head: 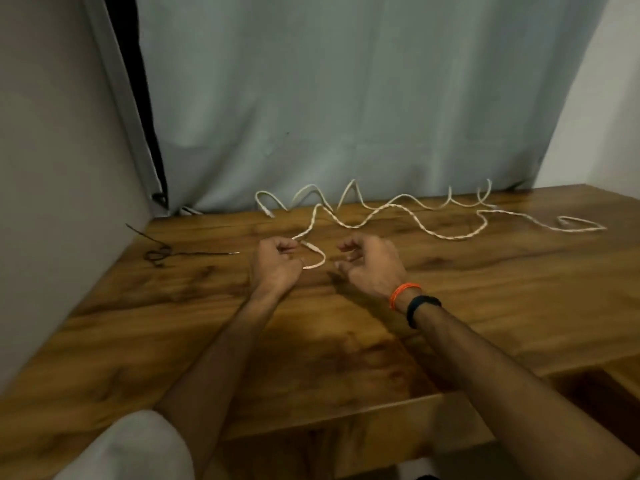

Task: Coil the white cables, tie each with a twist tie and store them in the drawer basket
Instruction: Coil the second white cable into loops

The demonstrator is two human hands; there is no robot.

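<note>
Evidently a first loop: the left hand pinches the near white cable by its end, bending it to begin a coil.
Right hand: fingers loosely curled, empty, poised to feed slack.
Second white cable: sprawled along the desk by the curtain.
Twist ties: left, within reach.

Wooden table, grey-blue curtain behind, pale walls, dim light

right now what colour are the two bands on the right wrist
In the head view, the band nearer the hand is orange; the other band is black.

no legible text (nor labels)
</note>
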